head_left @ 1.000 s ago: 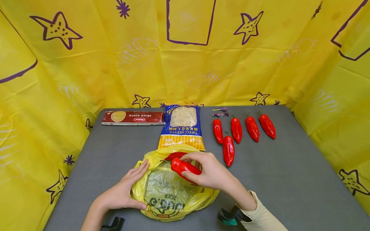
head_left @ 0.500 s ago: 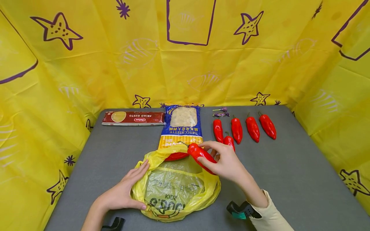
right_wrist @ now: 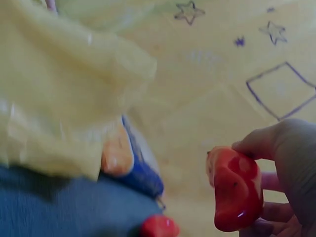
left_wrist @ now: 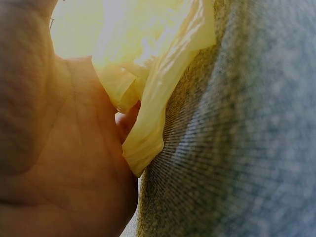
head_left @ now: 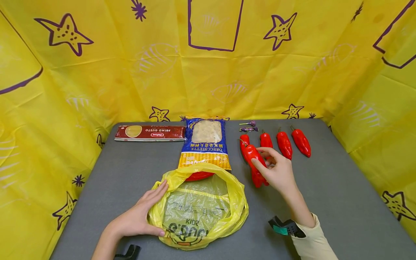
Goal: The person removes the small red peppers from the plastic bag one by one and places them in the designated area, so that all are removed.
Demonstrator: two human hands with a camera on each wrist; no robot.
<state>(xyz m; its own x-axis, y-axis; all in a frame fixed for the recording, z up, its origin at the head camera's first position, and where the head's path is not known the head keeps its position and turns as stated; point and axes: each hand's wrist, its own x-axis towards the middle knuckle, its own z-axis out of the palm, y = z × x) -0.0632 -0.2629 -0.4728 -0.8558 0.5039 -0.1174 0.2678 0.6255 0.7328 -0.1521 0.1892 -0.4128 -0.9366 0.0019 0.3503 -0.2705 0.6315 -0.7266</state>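
Note:
My right hand point(head_left: 277, 171) pinches a glossy red pepper point(head_left: 254, 156) between thumb and fingers. In the head view this pepper partly hides another red pepper point(head_left: 258, 179) on the table. A yellow plastic bag point(head_left: 238, 202) stands with its mouth open at the near middle, and red shows inside its far rim, likely a pepper point(head_left: 199, 176). My left hand point(head_left: 138, 216) rests spread against the bag's left side, fingers extended along the rim and thumb at the near edge. The left wrist view shows the palm beside the yellow plastic point(left_wrist: 158, 98).
Behind the bag lies a blue and yellow orecchiette packet point(head_left: 204, 144). To its left is a brown pasta packet point(head_left: 149, 133). Several red peppers point(head_left: 301, 142) lie at the right, with two small purple wrapped candies point(head_left: 248, 129) behind. Yellow cloth point(head_left: 208, 79) walls the grey table.
My right hand has moved out of the bag's mouth, up and to the right, carrying the red pepper over the peppers on the table. The left hand has stayed at the bag.

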